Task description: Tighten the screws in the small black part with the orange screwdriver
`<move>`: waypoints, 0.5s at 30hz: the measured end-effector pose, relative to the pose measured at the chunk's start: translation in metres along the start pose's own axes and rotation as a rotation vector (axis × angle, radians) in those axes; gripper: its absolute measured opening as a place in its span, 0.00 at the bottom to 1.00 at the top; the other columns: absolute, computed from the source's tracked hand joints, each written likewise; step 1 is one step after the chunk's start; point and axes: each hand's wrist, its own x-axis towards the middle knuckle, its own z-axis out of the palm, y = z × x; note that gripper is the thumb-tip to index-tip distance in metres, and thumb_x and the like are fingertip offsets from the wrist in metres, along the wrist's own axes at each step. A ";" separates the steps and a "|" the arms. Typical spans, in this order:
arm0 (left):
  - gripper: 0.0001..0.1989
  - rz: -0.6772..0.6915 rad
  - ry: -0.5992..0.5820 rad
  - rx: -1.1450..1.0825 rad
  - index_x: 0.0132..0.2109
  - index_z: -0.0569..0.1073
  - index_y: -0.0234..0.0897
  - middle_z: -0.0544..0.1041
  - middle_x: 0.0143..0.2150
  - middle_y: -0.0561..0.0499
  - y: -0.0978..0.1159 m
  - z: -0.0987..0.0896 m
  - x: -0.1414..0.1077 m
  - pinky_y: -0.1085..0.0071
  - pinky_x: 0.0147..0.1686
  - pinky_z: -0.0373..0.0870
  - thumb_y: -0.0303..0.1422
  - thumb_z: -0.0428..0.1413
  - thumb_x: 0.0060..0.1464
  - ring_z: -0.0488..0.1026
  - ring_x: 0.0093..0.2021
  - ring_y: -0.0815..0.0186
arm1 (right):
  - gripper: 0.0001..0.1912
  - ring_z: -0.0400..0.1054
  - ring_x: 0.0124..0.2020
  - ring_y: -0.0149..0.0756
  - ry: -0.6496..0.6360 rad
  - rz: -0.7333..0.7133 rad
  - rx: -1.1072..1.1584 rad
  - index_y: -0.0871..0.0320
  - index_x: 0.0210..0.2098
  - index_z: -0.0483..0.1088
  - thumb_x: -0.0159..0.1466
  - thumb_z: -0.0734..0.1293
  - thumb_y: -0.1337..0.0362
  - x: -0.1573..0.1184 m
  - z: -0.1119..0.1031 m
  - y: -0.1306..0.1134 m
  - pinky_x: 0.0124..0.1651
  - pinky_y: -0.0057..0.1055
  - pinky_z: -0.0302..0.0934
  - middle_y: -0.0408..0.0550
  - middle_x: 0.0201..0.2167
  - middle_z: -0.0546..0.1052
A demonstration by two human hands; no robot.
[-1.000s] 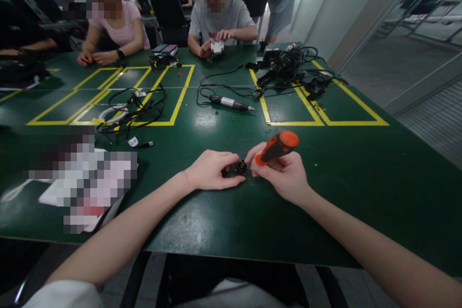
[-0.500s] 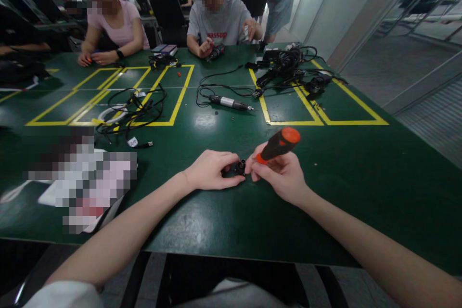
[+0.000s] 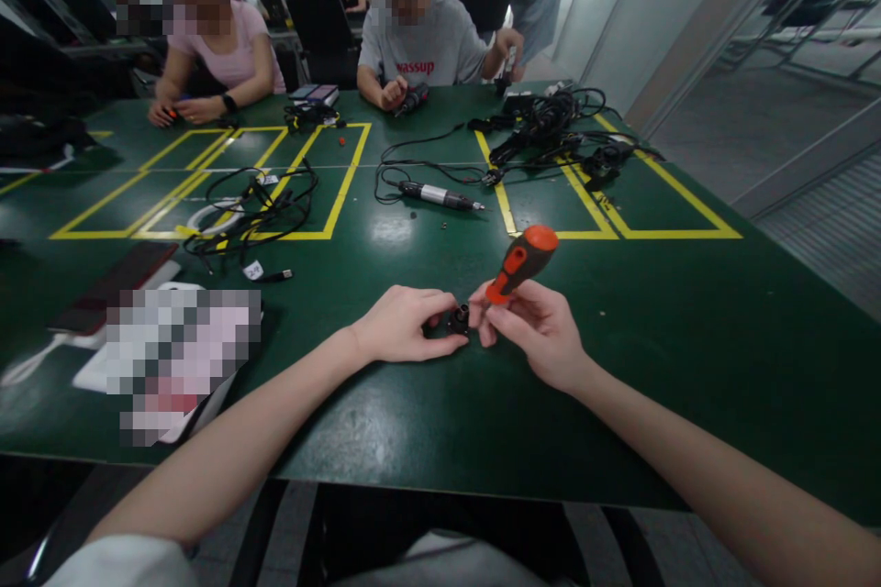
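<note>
Two tangles of black cable lie on the green table [image 3: 661, 339]: a left-hand coil [image 3: 246, 238] with a white tag [image 3: 254, 271] and a USB plug [image 3: 279, 276], and a thicker heap [image 3: 551, 124] farther off to the right. Between them, beyond the hands, rests a pen-shaped power tool [image 3: 435, 194], its cord trailing away behind it. Yellow tape [image 3: 681, 236] marks out boxes on the tabletop. A dark red smartphone [image 3: 114, 289] lies at the left, beside some blurred-out items [image 3: 172, 353] near the left forearm. Across the table sit a co-worker in grey [image 3: 440, 37] and another in pink [image 3: 238, 41].

Directly in front of the wearer, a small round black part [image 3: 458, 320] stands on the table between the two hands. The left hand [image 3: 399, 326] curves its thumb and forefinger around it in a narrow C, steadying it. The right hand [image 3: 547, 330] grips an orange-and-dark screwdriver [image 3: 519, 266] low on its handle, the butt tilted up and to the right. Fingers hide the shaft, so I cannot tell whether its tip touches the part.
</note>
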 end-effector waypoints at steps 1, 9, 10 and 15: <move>0.12 -0.002 -0.001 0.000 0.39 0.74 0.38 0.73 0.29 0.55 0.000 0.000 0.000 0.74 0.29 0.59 0.43 0.58 0.61 0.69 0.27 0.70 | 0.15 0.70 0.21 0.29 0.007 -0.007 0.008 0.56 0.37 0.74 0.67 0.74 0.50 0.000 0.000 0.000 0.25 0.27 0.68 0.43 0.26 0.78; 0.13 0.013 0.027 -0.012 0.36 0.71 0.38 0.71 0.27 0.57 -0.001 0.001 0.000 0.74 0.27 0.57 0.43 0.58 0.61 0.67 0.26 0.71 | 0.15 0.70 0.22 0.29 0.009 -0.001 -0.027 0.57 0.35 0.74 0.67 0.74 0.51 0.001 -0.001 0.001 0.26 0.28 0.68 0.42 0.24 0.76; 0.12 0.012 0.024 -0.013 0.37 0.71 0.37 0.71 0.27 0.56 -0.001 0.001 0.000 0.74 0.28 0.58 0.42 0.58 0.61 0.68 0.26 0.71 | 0.16 0.70 0.21 0.29 0.003 0.002 -0.026 0.57 0.36 0.75 0.67 0.74 0.50 0.001 -0.002 0.001 0.26 0.28 0.68 0.42 0.25 0.76; 0.11 0.010 0.016 -0.020 0.39 0.72 0.38 0.73 0.30 0.56 -0.001 0.001 0.000 0.75 0.29 0.59 0.42 0.58 0.61 0.68 0.26 0.71 | 0.17 0.71 0.22 0.29 -0.031 0.016 0.017 0.57 0.37 0.75 0.70 0.70 0.49 0.000 -0.001 0.003 0.26 0.28 0.68 0.45 0.28 0.78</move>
